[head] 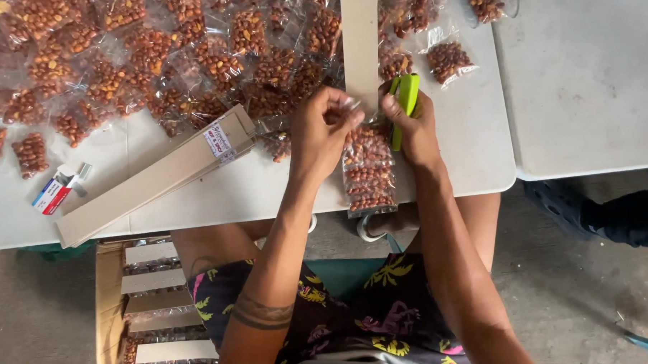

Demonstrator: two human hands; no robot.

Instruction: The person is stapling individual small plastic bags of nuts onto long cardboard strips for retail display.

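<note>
1. The left hand [324, 128] pinches the top of a bag [368, 169] against the card strip [360, 47]; if that pinch slips, I judge the staple could miss the bag's edge.
2. The right hand [412, 128] is clenched round a green stapler [406, 106] — its fingers sit close to the mouth, so a nip looks possible.
3. The bag — clear, full of brown nuts — hangs over the counter's [266, 194] near edge, with another bag below it.
</note>
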